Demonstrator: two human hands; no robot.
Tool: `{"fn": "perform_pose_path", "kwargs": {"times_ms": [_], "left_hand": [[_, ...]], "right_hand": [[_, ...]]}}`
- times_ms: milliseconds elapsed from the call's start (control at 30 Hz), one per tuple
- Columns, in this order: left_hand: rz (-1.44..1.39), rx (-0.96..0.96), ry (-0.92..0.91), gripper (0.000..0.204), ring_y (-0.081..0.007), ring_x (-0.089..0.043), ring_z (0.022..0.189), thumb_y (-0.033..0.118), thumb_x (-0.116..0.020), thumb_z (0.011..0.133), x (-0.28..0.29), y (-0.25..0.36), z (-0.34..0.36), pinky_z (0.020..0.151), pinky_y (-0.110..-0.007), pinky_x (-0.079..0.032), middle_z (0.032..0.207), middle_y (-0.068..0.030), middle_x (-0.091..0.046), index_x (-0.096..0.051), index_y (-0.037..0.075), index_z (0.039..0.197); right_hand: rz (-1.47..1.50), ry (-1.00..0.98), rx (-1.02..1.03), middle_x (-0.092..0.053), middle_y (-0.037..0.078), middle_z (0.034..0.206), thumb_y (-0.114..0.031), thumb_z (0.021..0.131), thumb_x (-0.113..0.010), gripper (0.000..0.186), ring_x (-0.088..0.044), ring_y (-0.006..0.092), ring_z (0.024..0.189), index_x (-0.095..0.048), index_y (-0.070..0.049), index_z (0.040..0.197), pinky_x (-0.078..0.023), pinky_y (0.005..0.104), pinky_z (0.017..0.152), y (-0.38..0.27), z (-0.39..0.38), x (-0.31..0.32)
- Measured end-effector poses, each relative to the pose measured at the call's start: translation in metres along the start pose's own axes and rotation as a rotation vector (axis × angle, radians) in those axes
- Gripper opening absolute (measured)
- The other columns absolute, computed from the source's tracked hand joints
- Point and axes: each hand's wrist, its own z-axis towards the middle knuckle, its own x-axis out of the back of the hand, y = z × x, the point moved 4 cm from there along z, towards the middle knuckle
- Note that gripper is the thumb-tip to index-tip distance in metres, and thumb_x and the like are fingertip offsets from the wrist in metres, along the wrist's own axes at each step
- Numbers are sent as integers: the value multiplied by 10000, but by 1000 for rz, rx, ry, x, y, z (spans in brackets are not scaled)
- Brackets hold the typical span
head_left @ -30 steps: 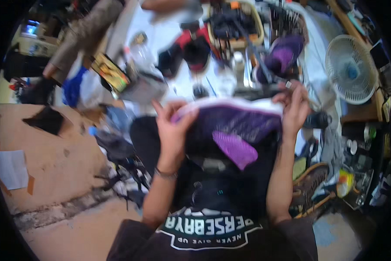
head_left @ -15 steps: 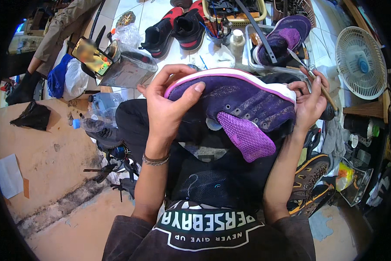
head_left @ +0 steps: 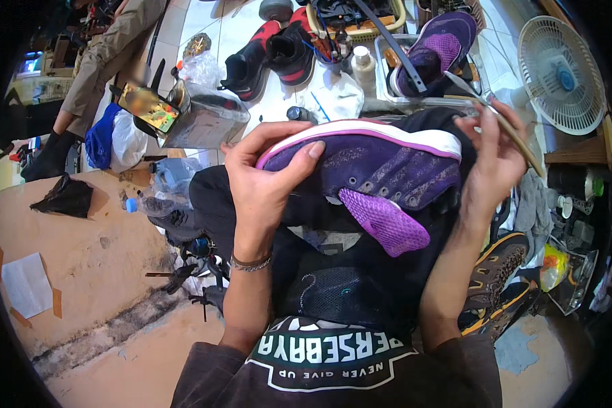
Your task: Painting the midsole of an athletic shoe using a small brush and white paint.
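Observation:
My left hand [head_left: 261,180] grips one end of a purple sneaker [head_left: 381,162], thumb on the dark upper and fingers behind the sole. The shoe lies on its side over my lap, its white and pink midsole on the far side. Its bright purple mesh tongue [head_left: 387,224] hangs out toward me. My right hand [head_left: 493,153] is closed around a slim tool [head_left: 513,136] with a wooden handle and a pointed metal blade, held just right of the shoe and apart from it. The blade points to the far left.
A matching purple sneaker [head_left: 442,51] rests on a plastic tray at the back right. Black and red shoes [head_left: 289,54], a white bottle [head_left: 364,68] and a phone [head_left: 148,109] stand beyond my lap. A white fan [head_left: 563,76] is at right, with brown shoes [head_left: 500,279] below it.
My right hand has let go of the sneaker's right end and moved right with the tool. My left hand still holds the shoe. The view has shifted slightly.

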Motion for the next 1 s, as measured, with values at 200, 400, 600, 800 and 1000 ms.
{"fn": "perform_pose_path", "kwargs": {"times_ms": [200, 400, 600, 800, 1000], "left_hand": [[85, -3, 16, 304, -105, -690, 915, 177, -884, 786, -2, 0, -6, 1212, -396, -180, 942, -17, -767, -773, 34, 1030], [64, -23, -20, 288, -91, -702, 896, 147, -873, 784, -7, 13, -2, 1230, -388, -162, 925, -8, -770, -773, 34, 1029], [5, -82, -47, 329, -107, -707, 898, 53, -852, 779, -7, 12, -7, 904, -235, -511, 989, -76, -765, -735, -34, 1074], [-22, -83, -51, 321, -117, -713, 907, 35, -842, 781, -8, 13, -10, 879, -240, -527, 992, -78, -758, -731, -42, 1072], [19, -132, -63, 326, -128, -707, 921, 21, -845, 769, -9, 14, -11, 886, -259, -533, 1007, -99, -761, -729, -45, 1066]], "right_hand": [[189, -416, 198, -667, 182, 934, -55, 999, -577, 133, -695, 313, 902, -515, -8, 1107, -587, 555, 908, -54, -44, -49], [203, -508, 223, -695, 172, 801, -150, 988, -619, 183, -734, 391, 906, -491, -35, 1049, -505, 610, 1010, -40, -55, -74], [144, -546, 163, -715, 169, 788, -119, 965, -604, 145, -744, 414, 930, -497, -49, 1033, -481, 590, 1033, -33, -62, -70], [86, -555, 176, -706, 165, 759, -75, 946, -590, 125, -745, 382, 943, -500, -24, 1016, -479, 577, 1039, -40, -62, -69], [166, -534, 146, -727, 125, 835, 60, 887, -653, 164, -757, 312, 979, -587, -5, 1023, -495, 488, 1037, -35, -62, -66]]}}
